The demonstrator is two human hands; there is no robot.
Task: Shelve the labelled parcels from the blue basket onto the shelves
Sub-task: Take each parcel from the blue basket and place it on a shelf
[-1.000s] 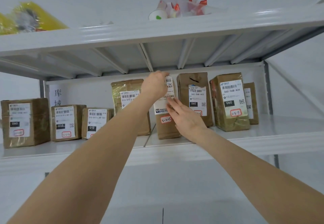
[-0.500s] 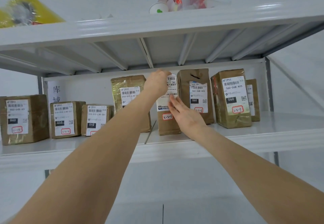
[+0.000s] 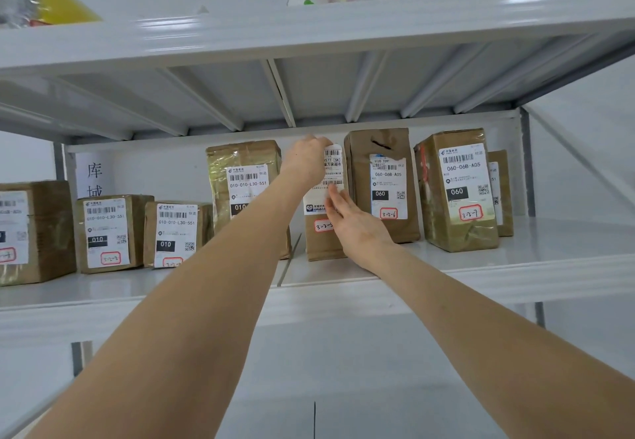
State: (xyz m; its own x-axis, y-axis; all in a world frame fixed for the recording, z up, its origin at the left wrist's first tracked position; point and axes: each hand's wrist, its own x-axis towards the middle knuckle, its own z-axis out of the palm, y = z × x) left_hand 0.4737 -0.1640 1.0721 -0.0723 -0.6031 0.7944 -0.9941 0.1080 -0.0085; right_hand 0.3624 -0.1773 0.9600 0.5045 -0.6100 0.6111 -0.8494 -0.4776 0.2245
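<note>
left hand is gripping the top of the parcel, which stands on the middle shelf between two taller boxes. right hand is flat and open on its label. i figure a hard shove tips it into the right-hand box.

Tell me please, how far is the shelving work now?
Done: several labelled parcels already stand in a row on the middle shelf. In hand: the left hand grips the top of the parcel marked 3-2-5, which stands on the shelf, and the right hand lies flat against its front. Left: the blue basket is out of view, so I cannot tell how many remain.
</note>
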